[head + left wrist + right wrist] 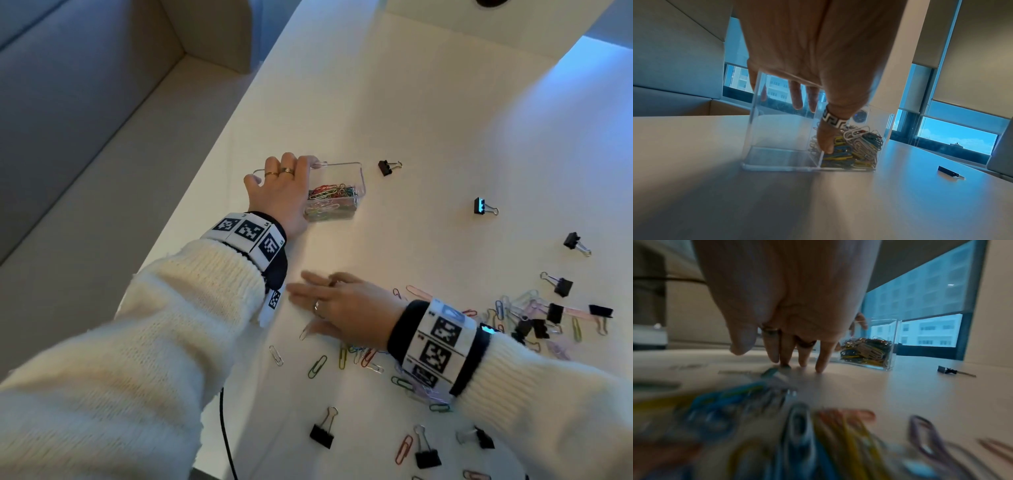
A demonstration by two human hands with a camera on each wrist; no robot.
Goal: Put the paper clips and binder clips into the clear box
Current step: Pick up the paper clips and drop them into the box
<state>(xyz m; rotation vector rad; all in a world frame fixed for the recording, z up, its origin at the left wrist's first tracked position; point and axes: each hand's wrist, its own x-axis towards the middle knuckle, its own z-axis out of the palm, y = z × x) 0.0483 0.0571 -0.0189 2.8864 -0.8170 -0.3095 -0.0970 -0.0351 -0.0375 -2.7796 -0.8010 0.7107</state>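
Note:
The clear box [346,178] stands on the white table with a heap of coloured paper clips [330,195] in its right compartment. My left hand [291,192] grips the box's left compartment from above: in the left wrist view the fingers [797,97] hang over the far wall and the ringed thumb [826,139] presses the near wall. My right hand [325,301] lies nearer me with straight fingers [820,361] touching the table, and loose paper clips [317,366] lie under and beside it. Black binder clips [388,168] are scattered around.
More paper clips and binder clips are heaped at the right [534,315]. Other binder clips [323,431] lie near the front edge. A black cable [226,428] hangs off the table's left edge. Grey upholstered seating [68,102] runs along the left.

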